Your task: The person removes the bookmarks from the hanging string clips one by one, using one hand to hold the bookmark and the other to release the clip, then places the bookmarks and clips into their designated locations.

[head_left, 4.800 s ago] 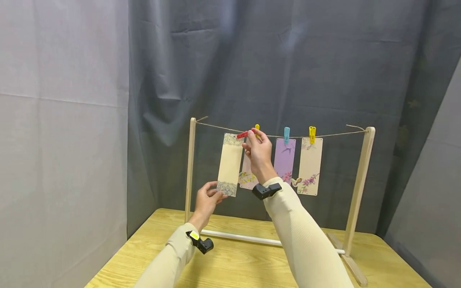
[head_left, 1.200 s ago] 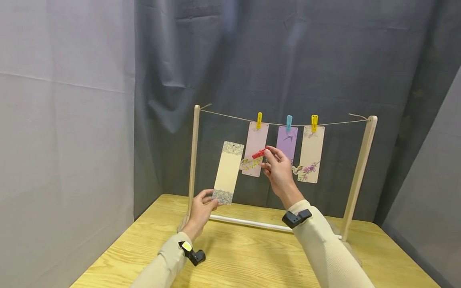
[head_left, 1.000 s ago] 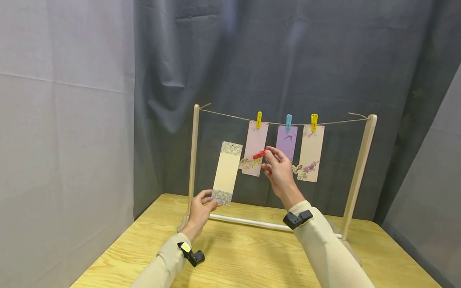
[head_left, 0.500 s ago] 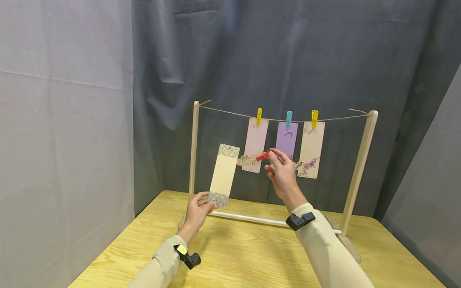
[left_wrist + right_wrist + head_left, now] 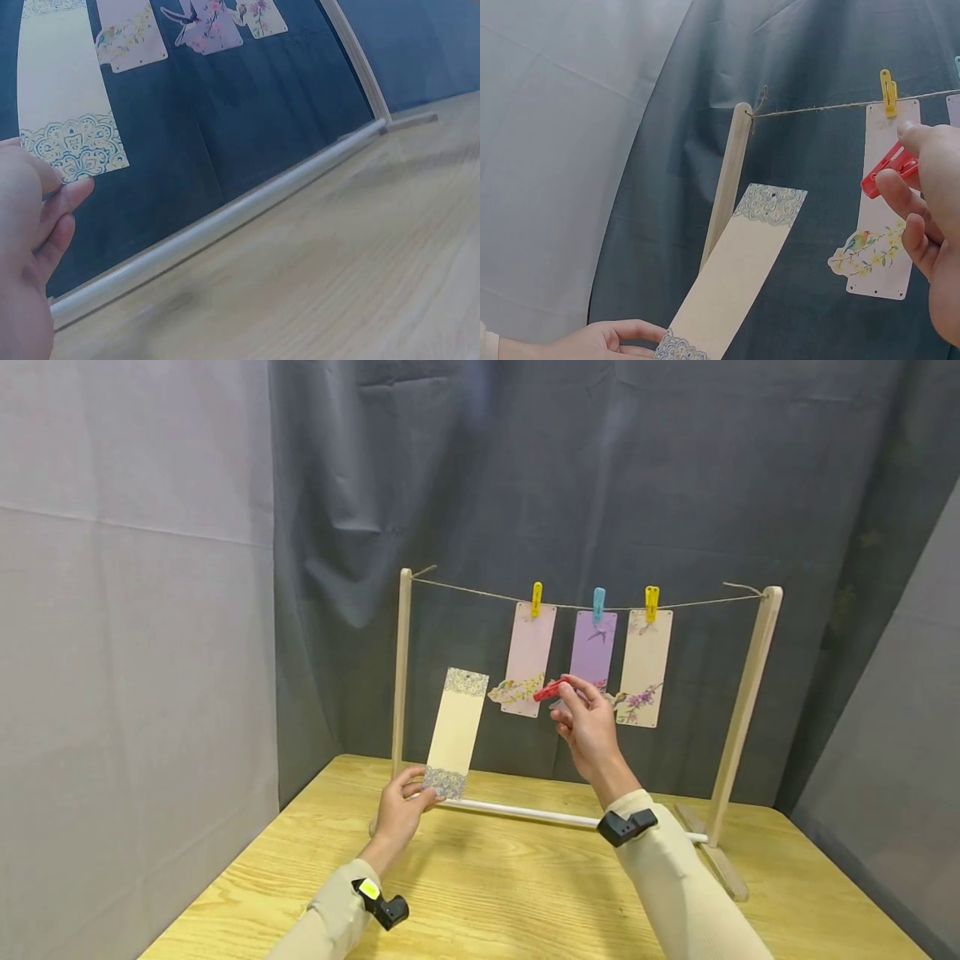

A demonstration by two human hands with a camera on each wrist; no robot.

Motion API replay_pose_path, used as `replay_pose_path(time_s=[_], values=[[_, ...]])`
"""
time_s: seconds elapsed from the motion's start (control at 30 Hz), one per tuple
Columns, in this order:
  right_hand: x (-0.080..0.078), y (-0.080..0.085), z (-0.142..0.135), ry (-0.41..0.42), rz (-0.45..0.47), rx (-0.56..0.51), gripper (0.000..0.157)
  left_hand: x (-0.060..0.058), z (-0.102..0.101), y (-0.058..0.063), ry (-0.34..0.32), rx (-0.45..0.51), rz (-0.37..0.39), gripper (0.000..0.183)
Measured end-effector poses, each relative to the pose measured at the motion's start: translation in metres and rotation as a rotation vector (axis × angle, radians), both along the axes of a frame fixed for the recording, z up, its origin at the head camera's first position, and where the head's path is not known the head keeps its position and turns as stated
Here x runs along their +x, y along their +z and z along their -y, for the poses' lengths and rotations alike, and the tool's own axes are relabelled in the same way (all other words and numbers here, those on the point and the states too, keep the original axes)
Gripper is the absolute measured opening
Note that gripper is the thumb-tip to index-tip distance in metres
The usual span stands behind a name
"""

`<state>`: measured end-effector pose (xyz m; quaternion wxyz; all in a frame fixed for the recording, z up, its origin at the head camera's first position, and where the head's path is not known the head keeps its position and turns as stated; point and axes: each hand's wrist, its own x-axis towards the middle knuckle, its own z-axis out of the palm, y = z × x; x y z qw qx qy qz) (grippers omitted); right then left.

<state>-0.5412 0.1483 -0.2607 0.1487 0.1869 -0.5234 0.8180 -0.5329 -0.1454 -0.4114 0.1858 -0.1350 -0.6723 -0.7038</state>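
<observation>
My left hand (image 5: pixel 401 810) pinches the lower left corner of a cream bookmark (image 5: pixel 456 727) with blue lace bands at both ends and a small hole at the top. The bookmark tilts a little to the right, off the string. In my right hand (image 5: pixel 588 727), thumb and fingers pinch a red clothespin (image 5: pixel 891 169), held in front of the hanging bookmarks. Three bookmarks hang on the string (image 5: pixel 468 591): a pink one (image 5: pixel 531 643) under a yellow clothespin (image 5: pixel 536 599), a purple one (image 5: pixel 592 639) under a blue clothespin (image 5: pixel 598 604), and a cream floral one (image 5: pixel 645 652) under another yellow clothespin (image 5: pixel 652 603).
The string is tied between a left wooden post (image 5: pixel 401 668) and a right wooden post (image 5: pixel 746 718). A white bar (image 5: pixel 517 812) joins them low down, above the wooden table (image 5: pixel 480 877). Grey curtain (image 5: pixel 450 460) stands behind, pale cloth (image 5: pixel 135 652) at left.
From beside the string, both hands have drawn back and down. The bookmark, lately moving left and lower, is now apart from the red clothespin. Both grips hold. The camera view has shifted slightly.
</observation>
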Motion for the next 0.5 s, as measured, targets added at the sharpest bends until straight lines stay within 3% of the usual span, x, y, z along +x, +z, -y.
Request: replay_pose_path(time_s=[0.17,0.5], values=[[0.002,-0.006,0.000,0.003,0.013,-0.009,0.032,0.004,0.007,-0.007,0.031,-0.043,0.011,0.045],[0.001,-0.018,-0.005,0.012,0.040,-0.024,0.034,0.005,0.012,-0.015,0.036,-0.009,0.025,0.043]])
